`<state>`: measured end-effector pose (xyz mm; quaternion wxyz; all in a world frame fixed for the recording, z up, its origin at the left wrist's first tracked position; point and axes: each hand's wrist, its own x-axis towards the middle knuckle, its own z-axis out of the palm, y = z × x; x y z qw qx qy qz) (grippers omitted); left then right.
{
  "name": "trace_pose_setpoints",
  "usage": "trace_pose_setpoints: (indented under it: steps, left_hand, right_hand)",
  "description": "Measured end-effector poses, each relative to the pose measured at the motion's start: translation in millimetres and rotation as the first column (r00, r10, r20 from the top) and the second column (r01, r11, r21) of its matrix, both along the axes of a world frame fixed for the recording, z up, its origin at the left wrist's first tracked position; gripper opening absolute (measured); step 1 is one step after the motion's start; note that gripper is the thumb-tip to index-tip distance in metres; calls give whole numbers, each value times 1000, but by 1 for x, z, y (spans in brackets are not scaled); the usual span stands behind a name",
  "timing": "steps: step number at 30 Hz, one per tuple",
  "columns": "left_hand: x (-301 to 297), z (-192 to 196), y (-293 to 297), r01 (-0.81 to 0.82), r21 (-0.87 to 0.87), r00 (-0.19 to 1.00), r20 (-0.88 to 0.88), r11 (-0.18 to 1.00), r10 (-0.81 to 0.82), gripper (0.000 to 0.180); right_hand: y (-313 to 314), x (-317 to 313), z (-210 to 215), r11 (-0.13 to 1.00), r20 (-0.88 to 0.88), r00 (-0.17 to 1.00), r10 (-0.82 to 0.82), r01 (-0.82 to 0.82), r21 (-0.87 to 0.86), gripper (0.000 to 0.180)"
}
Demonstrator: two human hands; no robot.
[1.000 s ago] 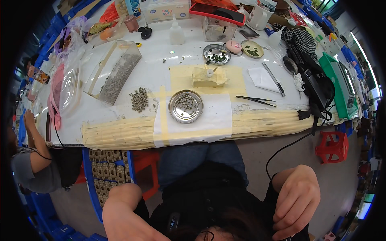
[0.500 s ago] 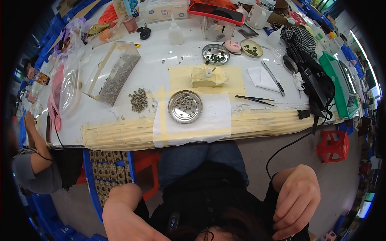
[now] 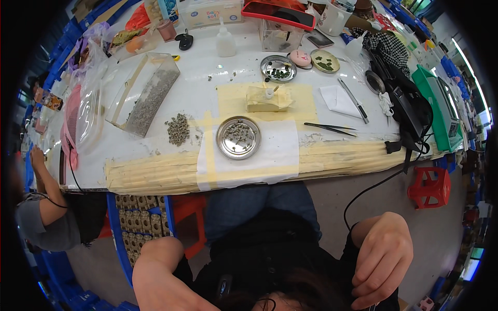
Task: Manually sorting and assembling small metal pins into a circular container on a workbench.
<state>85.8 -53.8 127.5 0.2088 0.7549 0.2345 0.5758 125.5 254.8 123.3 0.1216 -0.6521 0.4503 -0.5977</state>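
My right hand (image 3: 384, 262) is raised at the lower right, its fingers curled inward and close together; what they hold, if anything, is hidden. At the lower left my left hand (image 3: 161, 277) bends in toward my body, its fingers out of sight. Neither hand touches the table. On a white cloth (image 3: 282, 155) at the table's near edge stands a round metal dish (image 3: 222, 147) of small greyish pieces. A pile of similar pieces (image 3: 178, 129) lies to its left. Black tweezers (image 3: 330, 128) rest to the right of the dish.
Behind the dish sits a tape-covered block (image 3: 267, 102). Farther back are a metal dish with dark green pieces (image 3: 278, 69), a white squeeze bottle (image 3: 225, 44) and a clear box of grey granules (image 3: 150, 98). A red stool (image 3: 429, 189) stands right; another person (image 3: 46, 217) sits left.
The view has shifted very slightly. My hands and the things on the table keep their places.
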Motion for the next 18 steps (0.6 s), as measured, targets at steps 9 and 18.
trace_pose_setpoints:
  steps: [9,18]
  left_hand:
    - [-1,5,0,-54,58,986,159,997,44,25]
    - [7,27,-11,-22,-45,984,-180,999,13,16]
  right_hand:
    - [-3,2,2,991,36,995,96,-99,92,18]
    - [-8,34,56,936,-220,973,71,11,353,18]
